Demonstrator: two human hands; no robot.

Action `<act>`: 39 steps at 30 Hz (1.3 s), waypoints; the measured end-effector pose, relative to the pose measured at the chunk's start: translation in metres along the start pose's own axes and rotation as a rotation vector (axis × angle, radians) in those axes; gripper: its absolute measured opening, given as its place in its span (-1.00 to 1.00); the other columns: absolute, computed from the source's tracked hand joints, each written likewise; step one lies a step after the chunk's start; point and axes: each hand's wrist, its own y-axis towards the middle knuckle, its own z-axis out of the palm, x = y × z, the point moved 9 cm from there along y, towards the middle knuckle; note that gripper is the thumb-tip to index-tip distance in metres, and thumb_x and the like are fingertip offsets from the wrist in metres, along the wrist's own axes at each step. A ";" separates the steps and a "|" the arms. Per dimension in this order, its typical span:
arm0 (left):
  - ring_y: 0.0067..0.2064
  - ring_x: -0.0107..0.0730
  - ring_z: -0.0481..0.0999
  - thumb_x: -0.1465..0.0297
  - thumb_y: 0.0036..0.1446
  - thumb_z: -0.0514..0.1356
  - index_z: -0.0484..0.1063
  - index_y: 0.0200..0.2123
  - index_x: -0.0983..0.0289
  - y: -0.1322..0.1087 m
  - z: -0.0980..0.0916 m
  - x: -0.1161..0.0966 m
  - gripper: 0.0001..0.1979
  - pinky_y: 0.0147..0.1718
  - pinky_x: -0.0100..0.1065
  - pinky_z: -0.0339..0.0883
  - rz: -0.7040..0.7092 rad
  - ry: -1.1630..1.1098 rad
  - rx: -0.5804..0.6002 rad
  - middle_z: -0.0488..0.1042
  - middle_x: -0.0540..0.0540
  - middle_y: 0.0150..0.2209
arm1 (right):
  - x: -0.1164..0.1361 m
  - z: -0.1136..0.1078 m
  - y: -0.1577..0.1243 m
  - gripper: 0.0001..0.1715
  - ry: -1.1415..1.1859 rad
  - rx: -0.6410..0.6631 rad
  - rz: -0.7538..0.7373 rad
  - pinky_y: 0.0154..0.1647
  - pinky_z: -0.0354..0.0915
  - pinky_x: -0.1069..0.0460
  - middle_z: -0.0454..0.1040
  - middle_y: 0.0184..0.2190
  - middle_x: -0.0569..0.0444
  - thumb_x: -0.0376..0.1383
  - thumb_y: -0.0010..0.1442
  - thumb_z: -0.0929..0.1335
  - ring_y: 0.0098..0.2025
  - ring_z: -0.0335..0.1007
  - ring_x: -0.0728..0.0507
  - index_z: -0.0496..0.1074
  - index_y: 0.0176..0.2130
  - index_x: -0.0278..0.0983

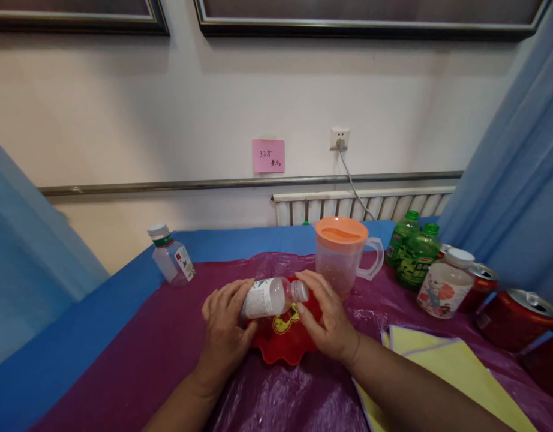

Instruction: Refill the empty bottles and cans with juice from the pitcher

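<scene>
"Where is the bottle (261, 298)?"
"Centre, sideways over the red dish (283, 354), neck toward three o'clock"
"And the hands?"
"Left hand (227, 327) wraps its base; right hand (329, 318) curls round the neck, likely steadying both ends; lidded jug (337, 261) at two o'clock"

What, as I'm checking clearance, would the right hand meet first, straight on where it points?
Likely the bottle in the left hand; its neck end is beside the right hand, though depth is unclear.
</scene>
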 end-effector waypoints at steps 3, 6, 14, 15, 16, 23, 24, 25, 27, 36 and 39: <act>0.13 0.06 0.44 0.40 0.08 0.21 0.32 0.21 0.18 0.000 0.000 0.000 -0.42 0.18 0.04 0.09 -0.002 -0.004 0.004 0.49 0.23 0.11 | -0.002 -0.002 0.002 -0.47 -0.011 -0.020 0.005 0.22 0.32 -0.18 0.42 0.12 -0.08 -0.30 0.34 0.33 0.18 0.36 -0.22 0.29 0.27 -0.13; 0.14 0.07 0.44 0.40 0.07 0.21 0.34 0.21 0.19 -0.001 0.002 0.003 -0.42 0.20 0.07 0.07 -0.026 -0.004 0.013 0.50 0.23 0.13 | 0.000 -0.006 0.003 -0.49 0.003 -0.041 -0.023 0.20 0.33 -0.17 0.44 0.10 -0.06 -0.32 0.34 0.33 0.16 0.37 -0.21 0.33 0.24 -0.13; 0.17 0.09 0.42 0.31 0.03 0.28 0.39 0.20 0.17 -0.002 0.007 0.020 -0.39 0.18 0.08 0.22 -0.227 -0.103 0.015 0.52 0.20 0.14 | 0.009 -0.026 0.014 -0.56 0.044 -0.172 -0.013 0.20 0.33 -0.16 0.44 0.05 -0.05 -0.31 0.36 0.34 0.14 0.39 -0.18 0.39 0.20 -0.12; 0.17 0.09 0.41 0.29 0.03 0.30 0.40 0.20 0.15 -0.003 0.007 0.022 -0.38 0.17 0.07 0.25 -0.261 -0.132 0.015 0.52 0.19 0.14 | 0.010 -0.030 0.018 -0.60 0.051 -0.181 0.007 0.20 0.33 -0.16 0.45 0.03 -0.05 -0.30 0.36 0.34 0.13 0.40 -0.18 0.40 0.17 -0.13; 0.16 0.08 0.42 0.26 0.03 0.32 0.40 0.21 0.15 -0.003 0.007 0.023 -0.38 0.17 0.06 0.28 -0.288 -0.169 0.012 0.52 0.19 0.14 | 0.012 -0.034 0.021 -0.63 0.062 -0.187 0.030 0.19 0.34 -0.17 0.47 0.02 -0.04 -0.28 0.36 0.35 0.11 0.42 -0.18 0.41 0.14 -0.14; 0.11 -0.01 0.53 0.09 0.06 0.39 0.39 0.18 0.18 -0.010 0.006 0.025 -0.35 0.13 -0.01 0.41 -0.447 -0.440 -0.069 0.54 0.18 0.12 | 0.034 -0.054 0.018 -0.74 0.071 -0.019 0.139 -0.08 0.42 -0.04 0.57 -0.12 0.05 -0.19 0.27 0.44 -0.10 0.53 -0.13 0.40 -0.05 -0.15; 0.08 -0.03 0.56 0.08 0.05 0.39 0.39 0.17 0.20 -0.012 0.008 0.025 -0.34 0.11 -0.03 0.43 -0.481 -0.502 -0.071 0.55 0.17 0.09 | 0.038 -0.048 0.009 -0.74 0.057 0.074 0.134 -0.09 0.41 -0.04 0.58 -0.14 0.07 -0.21 0.26 0.44 -0.11 0.53 -0.13 0.40 -0.06 -0.15; 0.05 -0.04 0.58 0.07 0.04 0.40 0.40 0.15 0.21 -0.014 0.012 0.026 -0.34 0.08 -0.05 0.46 -0.515 -0.567 -0.064 0.57 0.17 0.06 | 0.040 -0.040 -0.003 -0.76 0.047 0.176 0.131 -0.10 0.40 -0.04 0.59 -0.15 0.08 -0.22 0.25 0.45 -0.12 0.53 -0.12 0.40 -0.08 -0.14; 0.00 -0.06 0.62 0.07 0.01 0.41 0.42 0.10 0.24 -0.017 0.019 0.025 -0.36 0.04 -0.08 0.49 -0.569 -0.666 -0.033 0.61 0.16 0.00 | 0.042 -0.020 -0.032 -0.77 0.021 0.382 0.136 -0.14 0.39 -0.04 0.60 -0.19 0.11 -0.23 0.23 0.47 -0.17 0.53 -0.13 0.39 -0.14 -0.15; -0.06 0.00 0.65 0.09 -0.07 0.42 0.45 0.03 0.29 -0.013 0.029 0.015 -0.37 -0.07 -0.03 0.53 -0.594 -0.678 0.162 0.64 0.25 -0.03 | 0.025 0.012 -0.102 -0.70 -0.226 0.698 0.077 -0.13 0.43 -0.15 0.60 -0.09 -0.01 -0.24 0.09 0.53 -0.13 0.54 -0.26 0.38 -0.25 -0.19; -0.03 0.01 0.63 0.08 -0.06 0.42 0.45 0.04 0.28 -0.012 0.032 0.013 -0.36 -0.02 -0.02 0.50 -0.561 -0.671 0.193 0.63 0.25 0.00 | 0.029 -0.014 -0.092 -0.69 -0.184 0.526 0.024 -0.05 0.44 -0.13 0.54 0.03 -0.07 -0.22 0.16 0.48 0.01 0.50 -0.27 0.38 -0.12 -0.17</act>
